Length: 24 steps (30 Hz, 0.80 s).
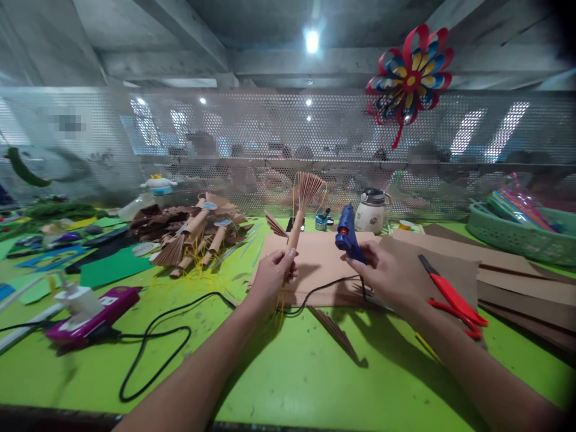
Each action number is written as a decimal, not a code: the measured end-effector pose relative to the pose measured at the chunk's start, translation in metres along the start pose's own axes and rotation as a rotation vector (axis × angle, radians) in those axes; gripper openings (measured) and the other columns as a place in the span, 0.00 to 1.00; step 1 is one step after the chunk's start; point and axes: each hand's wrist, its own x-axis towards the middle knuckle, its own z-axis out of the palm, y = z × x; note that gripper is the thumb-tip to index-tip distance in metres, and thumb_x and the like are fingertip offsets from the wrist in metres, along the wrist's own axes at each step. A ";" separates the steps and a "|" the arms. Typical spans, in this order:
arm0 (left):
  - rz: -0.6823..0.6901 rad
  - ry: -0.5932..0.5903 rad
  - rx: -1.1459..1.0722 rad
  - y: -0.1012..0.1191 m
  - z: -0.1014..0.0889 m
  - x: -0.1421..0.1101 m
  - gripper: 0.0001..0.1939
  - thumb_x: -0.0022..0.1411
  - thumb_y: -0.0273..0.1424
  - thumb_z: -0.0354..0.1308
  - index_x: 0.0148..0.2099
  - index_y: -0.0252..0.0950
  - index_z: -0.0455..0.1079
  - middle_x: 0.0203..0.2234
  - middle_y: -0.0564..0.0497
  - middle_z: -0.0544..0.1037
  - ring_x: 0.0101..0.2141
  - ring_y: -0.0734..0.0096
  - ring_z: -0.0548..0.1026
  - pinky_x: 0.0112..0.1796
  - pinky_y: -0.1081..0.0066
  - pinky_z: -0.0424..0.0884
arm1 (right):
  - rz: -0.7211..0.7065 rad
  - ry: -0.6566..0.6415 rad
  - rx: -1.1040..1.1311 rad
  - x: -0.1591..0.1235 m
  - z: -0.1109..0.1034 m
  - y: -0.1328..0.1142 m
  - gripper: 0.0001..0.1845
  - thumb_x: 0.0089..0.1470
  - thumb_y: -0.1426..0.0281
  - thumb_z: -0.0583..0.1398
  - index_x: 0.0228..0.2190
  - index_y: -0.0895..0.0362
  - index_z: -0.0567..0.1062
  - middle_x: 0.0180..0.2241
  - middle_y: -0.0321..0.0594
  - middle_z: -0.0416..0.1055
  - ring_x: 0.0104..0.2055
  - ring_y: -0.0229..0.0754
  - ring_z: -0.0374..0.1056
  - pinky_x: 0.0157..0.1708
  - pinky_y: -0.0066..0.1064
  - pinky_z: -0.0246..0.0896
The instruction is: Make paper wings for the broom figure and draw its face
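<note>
Pinched in my left hand (279, 268) is a brown paper tube (296, 231), upright and slightly tilted. A pleated paper fan (309, 191) spreads from its top, and a smaller pleated piece (275, 225) sticks out at its left side. Thin yellow string hangs about it. My right hand (375, 268) grips a blue glue gun (347, 231) by its handle, its nozzle pointing up, to the right of the tube and apart from it. On the table below, between my forearms, lies a loose pleated paper strip (335, 332). Brown paper sheets (324, 252) lie behind my hands.
Red-handled scissors (454, 294) lie on paper at right, before a green basket (517, 234). A black cord (155, 321) loops from a purple power strip (96, 315). Finished-looking paper tubes (216, 240) pile at left. A white jug (372, 211) stands behind.
</note>
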 end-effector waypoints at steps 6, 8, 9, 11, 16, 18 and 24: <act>-0.006 0.027 -0.036 0.003 -0.002 0.003 0.19 0.52 0.42 0.62 0.36 0.31 0.69 0.19 0.55 0.68 0.20 0.78 0.66 0.21 0.78 0.59 | 0.052 -0.068 0.381 -0.002 0.008 -0.014 0.15 0.49 0.60 0.62 0.35 0.58 0.69 0.33 0.41 0.71 0.36 0.42 0.70 0.43 0.40 0.65; -0.007 0.036 -0.036 0.003 -0.003 0.003 0.18 0.52 0.42 0.62 0.36 0.31 0.69 0.18 0.55 0.68 0.19 0.78 0.65 0.20 0.79 0.59 | 0.041 -0.048 0.479 -0.001 0.007 -0.025 0.15 0.49 0.61 0.63 0.34 0.57 0.69 0.32 0.39 0.69 0.34 0.39 0.69 0.41 0.38 0.66; -0.008 0.039 -0.033 0.004 -0.003 0.003 0.18 0.52 0.42 0.62 0.35 0.31 0.70 0.18 0.55 0.68 0.19 0.79 0.65 0.20 0.79 0.58 | 0.037 -0.038 0.515 0.000 0.005 -0.031 0.14 0.48 0.61 0.63 0.33 0.57 0.68 0.32 0.38 0.69 0.32 0.37 0.68 0.38 0.35 0.66; -0.013 0.043 -0.025 0.003 -0.003 0.003 0.18 0.52 0.42 0.62 0.35 0.31 0.70 0.18 0.55 0.69 0.19 0.79 0.65 0.19 0.79 0.58 | 0.035 -0.028 0.565 0.000 0.000 -0.043 0.12 0.49 0.63 0.63 0.31 0.56 0.68 0.29 0.35 0.67 0.27 0.34 0.65 0.30 0.30 0.65; -0.038 0.044 -0.026 0.001 -0.004 0.005 0.18 0.50 0.42 0.63 0.34 0.32 0.70 0.17 0.55 0.68 0.18 0.79 0.64 0.19 0.80 0.58 | 0.052 -0.105 0.632 -0.001 -0.005 -0.067 0.10 0.55 0.61 0.58 0.32 0.53 0.64 0.22 0.32 0.66 0.17 0.32 0.58 0.14 0.24 0.50; -0.049 0.042 -0.036 0.000 -0.004 0.004 0.18 0.50 0.43 0.63 0.34 0.32 0.70 0.17 0.54 0.69 0.18 0.79 0.64 0.19 0.80 0.58 | 0.010 -0.105 0.608 -0.001 -0.004 -0.073 0.08 0.56 0.61 0.58 0.32 0.53 0.66 0.22 0.33 0.66 0.17 0.32 0.58 0.15 0.26 0.52; -0.089 0.006 -0.107 0.004 -0.002 0.000 0.20 0.49 0.44 0.64 0.35 0.31 0.70 0.19 0.53 0.69 0.19 0.79 0.65 0.19 0.80 0.59 | -0.163 -0.071 0.448 -0.010 -0.008 -0.071 0.07 0.56 0.64 0.57 0.37 0.51 0.72 0.31 0.38 0.70 0.25 0.38 0.65 0.24 0.33 0.61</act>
